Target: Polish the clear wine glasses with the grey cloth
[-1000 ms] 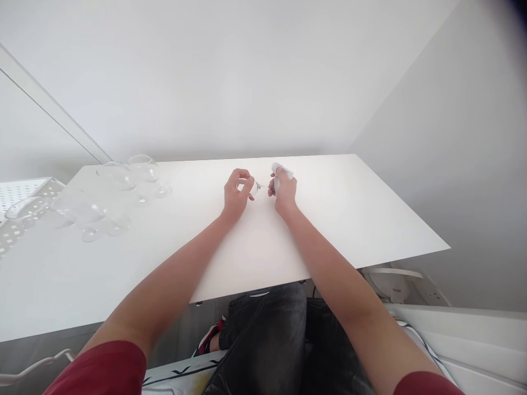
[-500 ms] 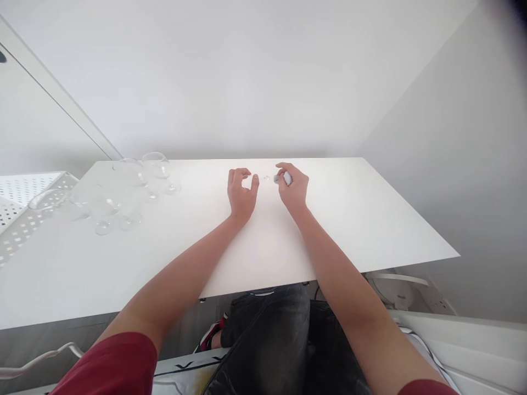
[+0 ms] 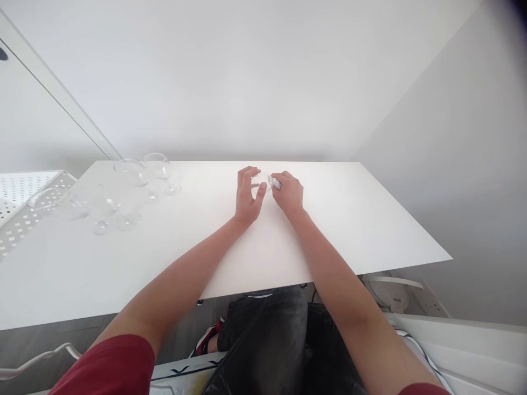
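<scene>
- Currently, bare left hand point(image 3: 247, 192) curves round a clear, rounded, thin-walled glass point(image 3: 259, 179), fingers at its 12 o'clock side, thumb at its 6 o'clock side.
- Bare right hand point(image 3: 289, 192) is at 3 o'clock from the glass, fingers bunched, pinching a small white wad of soft material point(image 3: 277, 184) against the glass; cloth or paper, cannot tell.
- Glass sits between the 2 hands, over the far half of the white, flat, smooth tabletop point(image 3: 349, 219); partly hidden by fingers, exact tilt unclear.
- At 9 o'clock from the hands, well apart: group of clear, stemmed, round-bowled glasses point(image 3: 156, 166), at least 4, standing close together; see-through outlines overlap.
- Beyond them at 9 o'clock: white perforated panel point(image 3: 16, 236), by the table's left end.
- 12 o'clock: plain pale wall point(image 3: 234, 82) behind the table.
- 6 o'clock, below table edge: dark grey trousers point(image 3: 267, 340).
- 7 o'clock: red, black and white shoe point(image 3: 205, 341); dark red short sleeve point(image 3: 115, 365) further out.
- 4 o'clock: white curved bar point(image 3: 395, 282) under table level.
</scene>
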`<act>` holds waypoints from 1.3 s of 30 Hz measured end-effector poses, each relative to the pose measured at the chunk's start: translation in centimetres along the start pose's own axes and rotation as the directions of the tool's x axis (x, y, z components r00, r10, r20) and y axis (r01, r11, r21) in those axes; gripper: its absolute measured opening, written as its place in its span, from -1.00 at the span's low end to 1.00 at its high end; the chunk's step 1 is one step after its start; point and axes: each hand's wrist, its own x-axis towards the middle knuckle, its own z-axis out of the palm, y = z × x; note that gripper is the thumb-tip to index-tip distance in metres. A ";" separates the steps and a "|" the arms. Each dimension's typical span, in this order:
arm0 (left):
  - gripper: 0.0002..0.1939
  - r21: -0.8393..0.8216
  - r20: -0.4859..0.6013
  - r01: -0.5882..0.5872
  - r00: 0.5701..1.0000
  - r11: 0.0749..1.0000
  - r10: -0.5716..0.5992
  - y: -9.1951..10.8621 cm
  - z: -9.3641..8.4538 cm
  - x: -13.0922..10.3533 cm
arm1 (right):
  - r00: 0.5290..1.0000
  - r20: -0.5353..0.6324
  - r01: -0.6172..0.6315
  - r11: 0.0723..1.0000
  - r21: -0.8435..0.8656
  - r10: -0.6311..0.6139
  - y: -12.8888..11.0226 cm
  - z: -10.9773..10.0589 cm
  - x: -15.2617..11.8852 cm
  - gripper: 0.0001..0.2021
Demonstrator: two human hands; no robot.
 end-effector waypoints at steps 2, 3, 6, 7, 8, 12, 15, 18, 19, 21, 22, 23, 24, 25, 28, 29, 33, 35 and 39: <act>-0.63 -0.002 -0.065 0.041 0.997 0.999 -0.041 -0.1 -0.1 0.1 | 0.994 -0.032 -0.103 0.985 0.141 0.108 1.0 -0.1 0.3 -0.75; -0.64 0.006 -0.105 0.086 0.991 0.996 -0.085 -0.3 -0.1 0.1 | 0.985 -0.027 -0.159 0.959 0.236 0.170 1.5 -0.2 0.5 -0.76; -0.64 0.018 -0.175 0.249 0.954 0.968 -0.243 -1.0 0.0 0.2 | 0.953 0.068 -0.294 0.840 0.456 0.296 3.2 -0.4 1.1 -0.76; -0.63 0.016 -0.181 0.291 0.942 0.956 -0.284 -1.2 0.0 0.3 | 0.943 0.103 -0.326 0.814 0.481 0.316 3.6 -0.6 1.3 -0.76; -0.63 0.012 -0.177 0.324 0.932 0.946 -0.317 -1.5 0.0 0.3 | 0.934 0.127 -0.351 0.799 0.489 0.333 4.0 -0.7 1.4 -0.78; -0.62 -0.007 -0.135 0.389 0.912 0.921 -0.387 -2.1 0.1 0.3 | 0.907 0.139 -0.418 0.801 0.429 0.398 4.6 -1.3 1.5 -0.85; -0.59 -0.008 -0.125 0.408 0.905 0.913 -0.406 -2.2 0.1 0.3 | 0.896 0.149 -0.443 0.808 0.389 0.419 4.4 -1.6 1.5 -0.86; -0.55 -0.008 -0.118 0.419 0.901 0.908 -0.417 -2.0 0.1 0.3 | 0.876 0.174 -0.482 0.802 0.353 0.450 4.3 -1.8 1.5 -0.87; -0.54 -0.013 -0.117 0.423 0.899 0.906 -0.421 -2.0 0.1 0.3 | 0.869 0.181 -0.495 0.800 0.339 0.461 4.3 -1.9 1.5 -0.87; -0.52 -0.020 -0.116 0.426 0.898 0.905 -0.425 -2.0 0.1 0.3 | 0.859 0.186 -0.513 0.798 0.316 0.478 4.4 -2.1 1.6 -0.85; -0.52 -0.020 -0.114 0.427 0.897 0.904 -0.426 -1.9 0.1 0.3 | 0.856 0.183 -0.517 0.797 0.312 0.483 4.5 -2.1 1.7 -0.84; -0.51 -0.016 -0.111 0.428 0.898 0.904 -0.427 -1.9 0.1 0.3 | 0.853 0.179 -0.522 0.794 0.310 0.491 4.6 -2.1 1.7 -0.82; -0.51 -0.009 -0.108 0.428 0.898 0.904 -0.427 -1.9 0.1 0.3 | 0.847 0.174 -0.531 0.790 0.308 0.502 4.7 -2.1 1.7 -0.79; -0.50 -0.004 -0.105 0.431 0.897 0.902 -0.429 -1.9 0.1 0.3 | 0.841 0.170 -0.540 0.783 0.307 0.513 4.9 -2.1 1.7 -0.77; -0.49 -0.001 -0.099 0.445 0.891 0.895 -0.443 -2.0 0.1 0.3 | 0.832 0.161 -0.553 0.771 0.315 0.531 5.2 -2.1 1.7 -0.76; -0.49 -0.003 -0.099 0.448 0.889 0.894 -0.446 -2.0 0.1 0.3 | 0.833 0.160 -0.551 0.770 0.321 0.530 5.2 -2.1 1.6 -0.76; -0.49 -0.011 -0.103 0.447 0.889 0.895 -0.445 -2.0 0.1 0.4 | 0.831 0.150 -0.552 0.766 0.330 0.535 5.3 -1.9 1.5 -0.72; -0.48 -0.018 -0.103 0.444 0.890 0.896 -0.444 -1.9 0.1 0.4 | 0.827 0.144 -0.558 0.762 0.327 0.544 5.3 -1.9 1.5 -0.69; -0.47 -0.016 -0.091 0.451 0.888 0.892 -0.451 -1.7 0.2 0.4 | 0.830 0.157 -0.555 0.767 0.321 0.535 5.2 -1.9 1.5 -0.72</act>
